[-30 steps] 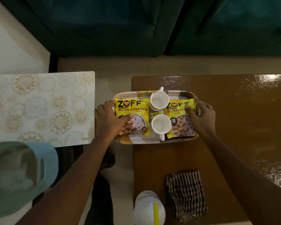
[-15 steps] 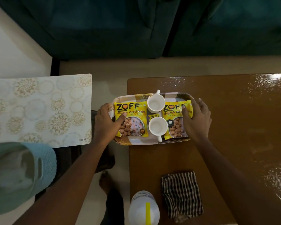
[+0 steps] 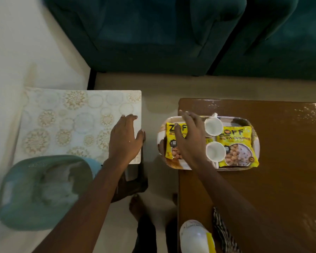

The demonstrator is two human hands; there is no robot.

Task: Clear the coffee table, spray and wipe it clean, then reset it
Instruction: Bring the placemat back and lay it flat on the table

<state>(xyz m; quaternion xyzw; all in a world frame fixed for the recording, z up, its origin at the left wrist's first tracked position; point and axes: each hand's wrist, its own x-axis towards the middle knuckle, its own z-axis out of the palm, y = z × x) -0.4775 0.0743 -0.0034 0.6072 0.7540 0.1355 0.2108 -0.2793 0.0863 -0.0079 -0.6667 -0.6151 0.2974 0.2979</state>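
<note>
Brown and glossy, the coffee table point(image 3: 281, 198) carries an oval tray point(image 3: 232, 119) at its left end, the tray's left rim hanging slightly past the table edge. Inside the tray lie two yellow soya-chunk packets, the left packet point(image 3: 171, 141) and the right packet point(image 3: 235, 145), with two empty white cups between them: the far cup point(image 3: 212, 126) and the near cup point(image 3: 215, 151), both mouth-up.

The right hand point(image 3: 190, 137) is over the left packet with fingers loosely spread and gripping nothing; whether it touches the packet cannot be told. The left hand point(image 3: 125, 137) lies flat on a pale patterned top point(image 3: 71, 121) beside the table, fingers straight, thumb at the top's right edge.

At the lower left sits a teal basket point(image 3: 16, 212) holding something white, too blurred to identify. A white spray bottle point(image 3: 193, 238) with a yellow part and a striped cloth point(image 3: 224, 234) sit at the table's near edge. A dark green sofa point(image 3: 153, 33) fills the far side.
</note>
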